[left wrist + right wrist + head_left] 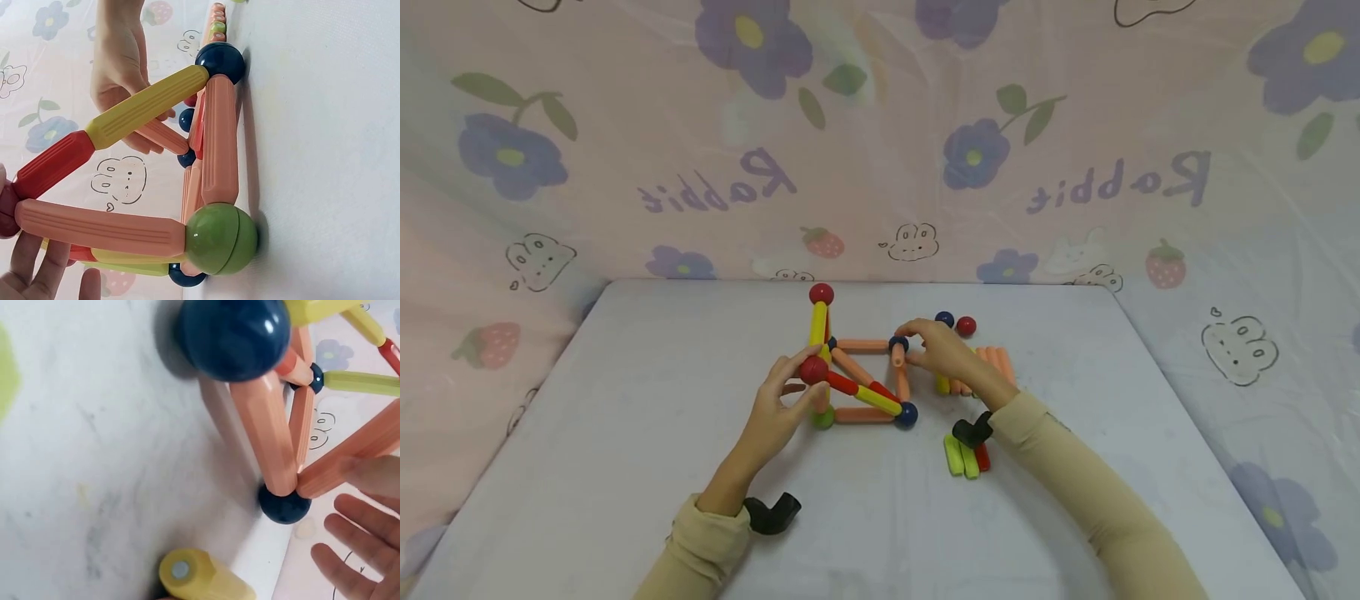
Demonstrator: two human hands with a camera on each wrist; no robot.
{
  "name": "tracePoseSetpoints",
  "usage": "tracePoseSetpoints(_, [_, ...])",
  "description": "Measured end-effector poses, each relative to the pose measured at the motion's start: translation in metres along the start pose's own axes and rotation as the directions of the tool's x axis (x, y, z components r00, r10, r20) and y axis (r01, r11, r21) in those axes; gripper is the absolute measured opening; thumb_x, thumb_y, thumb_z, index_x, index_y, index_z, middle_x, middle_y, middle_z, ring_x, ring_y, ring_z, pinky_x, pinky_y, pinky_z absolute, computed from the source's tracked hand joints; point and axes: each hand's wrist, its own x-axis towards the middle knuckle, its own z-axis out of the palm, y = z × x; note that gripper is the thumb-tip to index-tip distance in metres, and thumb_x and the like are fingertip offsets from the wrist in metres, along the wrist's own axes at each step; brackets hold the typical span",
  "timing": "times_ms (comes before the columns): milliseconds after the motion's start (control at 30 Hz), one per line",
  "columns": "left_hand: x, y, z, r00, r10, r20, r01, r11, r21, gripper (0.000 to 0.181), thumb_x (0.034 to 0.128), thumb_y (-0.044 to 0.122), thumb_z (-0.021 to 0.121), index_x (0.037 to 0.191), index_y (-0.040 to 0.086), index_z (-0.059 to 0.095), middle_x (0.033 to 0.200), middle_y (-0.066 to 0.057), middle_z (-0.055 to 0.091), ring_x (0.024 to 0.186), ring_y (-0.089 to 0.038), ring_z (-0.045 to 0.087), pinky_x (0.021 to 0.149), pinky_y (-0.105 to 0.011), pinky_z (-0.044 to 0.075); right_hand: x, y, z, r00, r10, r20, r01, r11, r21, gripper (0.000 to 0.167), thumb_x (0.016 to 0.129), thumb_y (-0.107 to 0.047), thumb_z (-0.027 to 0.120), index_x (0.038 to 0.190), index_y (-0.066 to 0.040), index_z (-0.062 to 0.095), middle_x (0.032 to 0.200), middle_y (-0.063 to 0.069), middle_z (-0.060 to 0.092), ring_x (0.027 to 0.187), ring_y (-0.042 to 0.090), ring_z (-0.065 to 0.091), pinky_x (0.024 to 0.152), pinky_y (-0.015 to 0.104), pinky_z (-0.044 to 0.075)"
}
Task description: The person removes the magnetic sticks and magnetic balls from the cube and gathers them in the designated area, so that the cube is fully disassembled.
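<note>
A magnetic stick-and-ball frame stands on the table, its base of orange sticks joined by blue balls and a green ball. My left hand holds a raised red ball at the near left, where a red-and-yellow slanting bar and an orange stick meet. At the far right corner, my right hand pinches an orange stick that rises from a blue ball; its other fingers are spread. Another red ball tops the far left side.
Right of the frame lie a loose blue ball, a loose red ball and a row of orange sticks, partly behind the right forearm. Nearer are yellow-green sticks and a red stick. A patterned curtain hangs behind the table.
</note>
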Motion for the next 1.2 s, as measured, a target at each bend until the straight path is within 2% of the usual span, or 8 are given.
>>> tracePoseSetpoints(133, [0.0,0.0,0.0,1.0,-0.004,-0.001,0.004,1.0,-0.001,0.051,0.0898,0.009,0.066,0.139,0.014,0.051,0.107,-0.006,0.055,0.106,-0.024,0.057,0.092,-0.034,0.05,0.007,0.0,0.001,0.998,-0.019,0.064,0.022,0.999,-0.038,0.039,0.087,-0.003,0.066,0.126,-0.004,0.061,0.131,0.014,0.063,0.126,0.031,0.056,0.106,0.046,0.045])
tracePoseSetpoints(267, [0.0,0.001,0.0,1.0,-0.001,-0.001,0.001,1.0,0.002,0.052,0.0896,0.009,0.066,0.139,0.014,0.051,0.107,-0.007,0.055,0.106,-0.024,0.056,0.092,-0.035,0.05,0.012,0.0,0.002,0.992,0.003,0.126,0.005,0.998,-0.061,0.041,0.088,0.001,0.063,0.127,-0.007,0.061,0.134,0.012,0.061,0.13,0.031,0.054,0.11,0.047,0.042])
tracePoseSetpoints(433, [0.0,0.001,0.0,1.0,0.007,-0.009,-0.007,1.0,0.001,0.051,0.0894,0.008,0.066,0.138,0.013,0.051,0.106,-0.007,0.055,0.104,-0.022,0.057,0.092,-0.036,0.051,0.014,-0.001,0.004,0.988,0.016,0.154,-0.002,0.996,-0.092,0.04,0.089,0.001,0.061,0.127,-0.008,0.063,0.135,0.012,0.061,0.131,0.031,0.053,0.11,0.048,0.041])
tracePoseSetpoints(700, [0.0,0.0,0.002,1.0,0.014,-0.014,-0.014,1.0,-0.012,0.05,0.0899,0.009,0.065,0.138,0.011,0.051,0.105,-0.009,0.055,0.105,-0.023,0.055,0.092,-0.048,0.05,0.013,0.001,0.007,0.994,-0.006,0.112,0.022,0.989,-0.146,0.037,0.088,-0.002,0.064,0.124,-0.009,0.065,0.129,0.01,0.065,0.124,0.029,0.058,0.107,0.045,0.045])
tracePoseSetpoints(967, [-0.001,0.001,0.001,1.0,0.0,-0.01,0.0,1.0,0.001,0.052,0.0894,0.01,0.066,0.139,0.013,0.05,0.106,-0.006,0.055,0.107,-0.023,0.055,0.093,-0.042,0.05,0.01,0.0,0.01,0.996,-0.073,0.049,0.08,0.981,-0.175,0.031,0.089,-0.006,0.066,0.12,-0.005,0.066,0.121,0.01,0.069,0.117,0.027,0.062,0.104,0.042,0.048])
tracePoseSetpoints(1067, [0.0,0.001,0.001,1.0,0.001,-0.01,-0.001,1.0,0.005,0.052,0.0894,0.01,0.066,0.139,0.013,0.05,0.106,-0.008,0.055,0.107,-0.024,0.055,0.092,-0.04,0.05,0.01,-0.001,0.01,0.996,-0.072,0.043,0.078,0.984,-0.159,0.029,0.09,-0.007,0.065,0.118,-0.004,0.066,0.119,0.011,0.069,0.116,0.027,0.062,0.104,0.042,0.048])
tracePoseSetpoints(1200, [0.0,0.001,0.001,1.0,0.007,-0.008,-0.007,1.0,0.004,0.052,0.0901,0.01,0.066,0.139,0.013,0.05,0.106,-0.01,0.055,0.107,-0.025,0.055,0.092,-0.043,0.05,0.011,0.0,0.01,0.998,-0.062,0.033,0.066,0.987,-0.149,0.028,0.09,-0.003,0.063,0.118,-0.004,0.065,0.118,0.012,0.069,0.113,0.028,0.062,0.104,0.043,0.048])
